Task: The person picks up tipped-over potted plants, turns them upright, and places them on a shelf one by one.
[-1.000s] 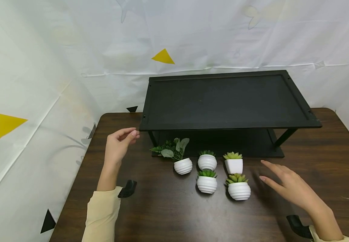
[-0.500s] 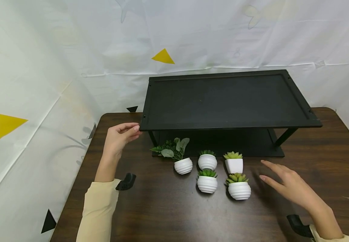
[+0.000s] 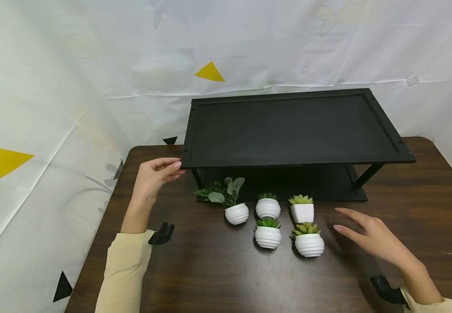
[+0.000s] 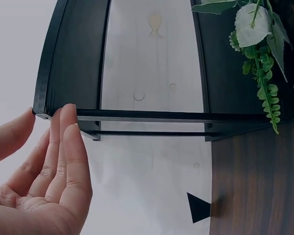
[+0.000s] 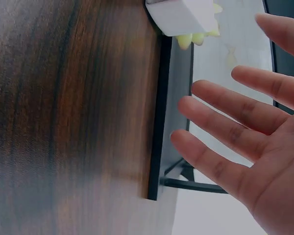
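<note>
Left hand [image 3: 147,179] has come up a bit and now pinches the near-left corner of the shelf [image 3: 296,130], probably to steady it on the table [image 3: 210,274]; right hand [image 3: 372,237] is spread, empty, beside the potted plants [image 3: 268,237].

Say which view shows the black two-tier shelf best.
The head view, which frames the black two-tier shelf across its full width. The left wrist view shows its left end, at the left hand; the right wrist view, only parts, partly behind the right hand.
</note>
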Action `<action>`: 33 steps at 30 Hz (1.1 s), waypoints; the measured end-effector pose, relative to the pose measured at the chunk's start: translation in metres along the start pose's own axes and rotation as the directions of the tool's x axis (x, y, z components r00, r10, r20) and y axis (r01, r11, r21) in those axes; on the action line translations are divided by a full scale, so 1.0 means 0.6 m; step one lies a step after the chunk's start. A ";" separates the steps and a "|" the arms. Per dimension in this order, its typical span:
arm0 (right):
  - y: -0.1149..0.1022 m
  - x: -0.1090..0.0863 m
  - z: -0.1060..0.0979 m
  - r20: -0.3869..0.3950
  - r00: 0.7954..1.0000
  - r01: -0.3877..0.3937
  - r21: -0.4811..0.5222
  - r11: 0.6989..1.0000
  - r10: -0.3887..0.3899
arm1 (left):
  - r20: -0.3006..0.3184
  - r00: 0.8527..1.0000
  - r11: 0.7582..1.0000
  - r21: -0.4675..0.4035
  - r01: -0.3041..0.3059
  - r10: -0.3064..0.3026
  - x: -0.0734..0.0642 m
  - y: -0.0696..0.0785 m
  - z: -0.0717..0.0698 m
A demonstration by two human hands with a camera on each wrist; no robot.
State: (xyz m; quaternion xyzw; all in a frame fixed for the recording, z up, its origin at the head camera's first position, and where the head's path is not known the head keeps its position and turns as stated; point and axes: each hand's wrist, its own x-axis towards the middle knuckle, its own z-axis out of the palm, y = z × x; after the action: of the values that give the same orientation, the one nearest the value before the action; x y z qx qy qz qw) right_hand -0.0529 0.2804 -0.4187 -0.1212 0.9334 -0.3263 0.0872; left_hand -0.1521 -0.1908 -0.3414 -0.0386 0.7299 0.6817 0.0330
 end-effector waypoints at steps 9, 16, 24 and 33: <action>-0.004 0.002 0.003 0.052 0.998 -0.046 0.064 0.997 0.042 | 0.002 1.000 1.000 -0.015 0.002 -0.002 0.000 0.003 0.000; -0.009 0.009 0.007 0.126 0.990 -0.072 0.123 0.990 0.057 | 0.008 1.000 1.000 0.004 0.012 -0.012 0.000 0.005 0.000; -0.014 0.015 0.025 0.213 0.977 -0.067 0.196 0.978 0.024 | 0.008 1.000 1.000 -0.013 0.018 -0.018 0.002 0.006 0.001; -0.012 0.023 0.047 0.252 0.967 -0.094 0.261 0.961 0.027 | 0.005 1.000 1.000 -0.007 0.025 -0.025 0.003 0.004 0.001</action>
State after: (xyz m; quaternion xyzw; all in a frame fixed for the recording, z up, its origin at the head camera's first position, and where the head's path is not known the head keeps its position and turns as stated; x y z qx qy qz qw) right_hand -0.0582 0.2543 -0.4369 -0.1187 0.8653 -0.4304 0.2279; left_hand -0.1542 -0.1898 -0.3391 -0.0461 0.7269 0.6838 0.0430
